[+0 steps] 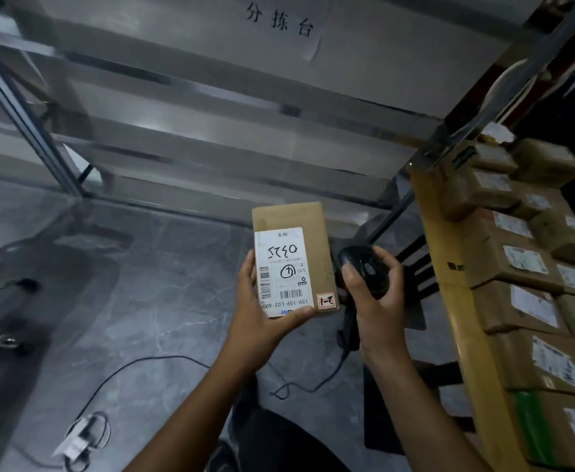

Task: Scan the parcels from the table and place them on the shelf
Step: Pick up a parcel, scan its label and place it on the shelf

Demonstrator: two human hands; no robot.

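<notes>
My left hand (pixel 262 311) holds a small brown cardboard parcel (pixel 308 229) from below, its white shipping label (pixel 281 267) with barcodes and handwriting facing me, upside down. Just right of the parcel, my right hand (pixel 378 291) grips a black handheld barcode scanner (pixel 364 264), its head beside the parcel's right edge. A black cable (pixel 316 386) hangs from the scanner down to the floor. Both hands are held in mid-air above the grey floor.
A yellow-edged table (pixel 463 321) on the right carries several labelled brown parcels (pixel 517 264). A metal frame structure (pixel 41 137) with a paper sign stands ahead and to the left. A coiled cable bundle (pixel 81 437) lies on the floor at lower left.
</notes>
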